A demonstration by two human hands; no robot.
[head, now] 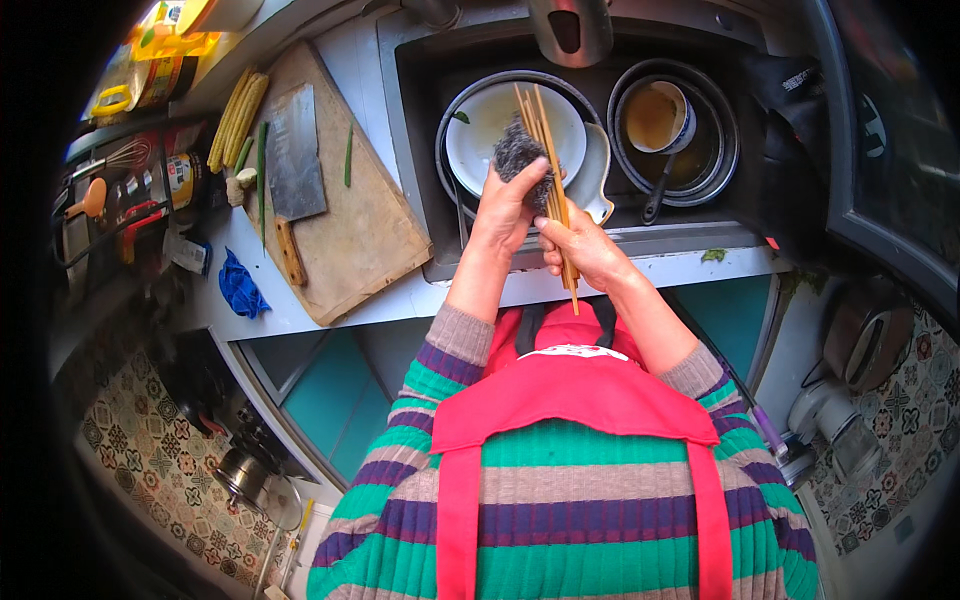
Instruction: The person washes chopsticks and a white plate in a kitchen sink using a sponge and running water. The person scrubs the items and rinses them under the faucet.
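Observation:
Over the dark sink (510,251), my right hand (589,244) grips a bundle of chopsticks (556,202) near its lower end. My left hand (508,202) presses a dark grey scrubbing pad (517,152) against the upper part of the bundle. Below the hands, a white bowl (480,120) with a little cloudy water and a green leaf bit sits in a round metal basin (448,97). Beside it leans a pale dish (596,165) with a lip, partly hidden by the chopsticks. The faucet (574,34) hangs above the basin.
To the right, a pot (716,180) holds a cup (684,120) of brownish liquid and a dark-handled utensil (660,191). A cleaver (296,157) lies on the wooden cutting board (360,232) at left, near corn cobs (236,120). A blue cloth (241,285) lies on the counter.

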